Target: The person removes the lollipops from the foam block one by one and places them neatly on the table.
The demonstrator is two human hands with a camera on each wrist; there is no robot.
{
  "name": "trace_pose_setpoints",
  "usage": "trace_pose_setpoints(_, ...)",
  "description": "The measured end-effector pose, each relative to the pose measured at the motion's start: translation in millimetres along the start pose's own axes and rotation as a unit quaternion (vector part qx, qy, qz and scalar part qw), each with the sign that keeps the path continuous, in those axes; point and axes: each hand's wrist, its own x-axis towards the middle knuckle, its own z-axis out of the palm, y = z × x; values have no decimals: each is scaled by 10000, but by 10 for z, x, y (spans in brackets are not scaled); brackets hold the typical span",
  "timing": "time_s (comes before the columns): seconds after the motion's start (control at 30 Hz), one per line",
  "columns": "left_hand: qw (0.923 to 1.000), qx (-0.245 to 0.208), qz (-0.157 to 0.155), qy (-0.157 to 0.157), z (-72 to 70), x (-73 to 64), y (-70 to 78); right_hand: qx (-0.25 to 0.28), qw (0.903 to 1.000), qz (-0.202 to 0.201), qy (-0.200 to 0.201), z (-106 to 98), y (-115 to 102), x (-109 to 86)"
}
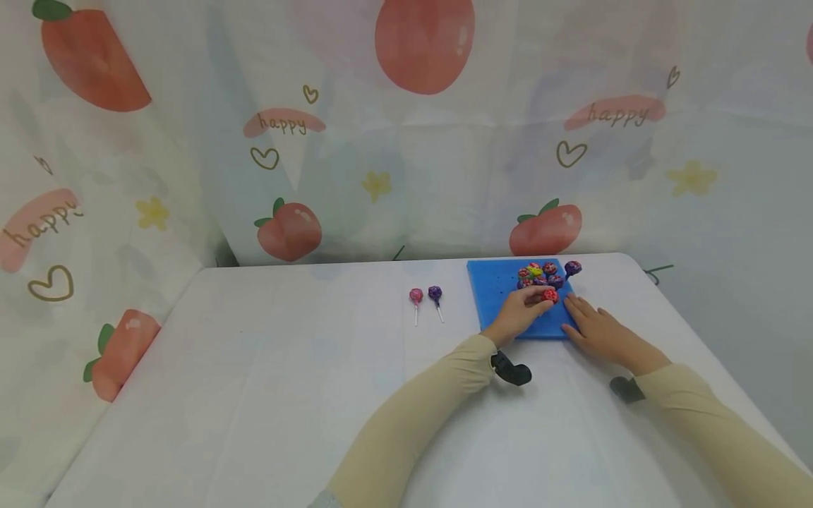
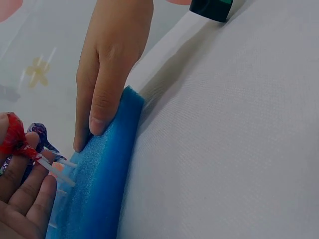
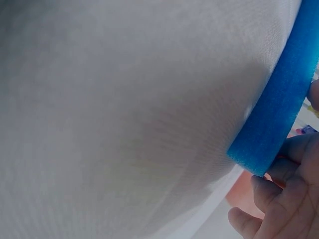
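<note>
Head view, left hand: the left hand [image 1: 517, 315] pinches a red lollipop [image 1: 550, 296] by its head between thumb and fingers.
Head view, right hand: the right hand [image 1: 602, 335] lies with fingers extended at the right edge of the blue foam board [image 1: 489, 300]; it holds nothing.
Head view, board: at the right end of the white table [image 1: 286, 374]; a cluster of lollipops [image 1: 535, 271] stands on its far right part, just beyond the red one; small dark holes show to the left.
Head view, loose sweets: a pink lollipop [image 1: 416, 295] and a purple lollipop [image 1: 435, 293] lie left of the board, side by side, apart.
Left wrist view, stick: the red lollipop's white stick points at the foam face; its tip appears to meet it, though whether it has gone in cannot be told.
Left wrist view, brace: right fingers press along the board's edge.
Right wrist view, contact: right fingers touch the foam near a corner; the red lollipop cannot be made out.
Insertion, judged: align stick squarely with its hole and push along its length; side load may bend it.
Bracing, judged: steady counter-pressure should stop the light foam sliding; neighbouring heads need clearance.
</note>
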Motion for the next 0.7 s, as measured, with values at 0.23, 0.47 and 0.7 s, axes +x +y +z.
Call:
trace_pose_setpoints(0.23, 9994, -152, 300, -49, -18, -21, 89, -41, 10000, 47, -41, 16, 5, 11)
trace_pose_setpoints(0.47, 9970, -502, 488, -325, -102, -119, 213, 86, 9999, 45, -97, 19, 7, 7)
trace_pose_setpoints(0.7, 9907, -1040, 532, -703, -310, -237, 311, 79, 10000, -26, -53, 15, 22, 10)
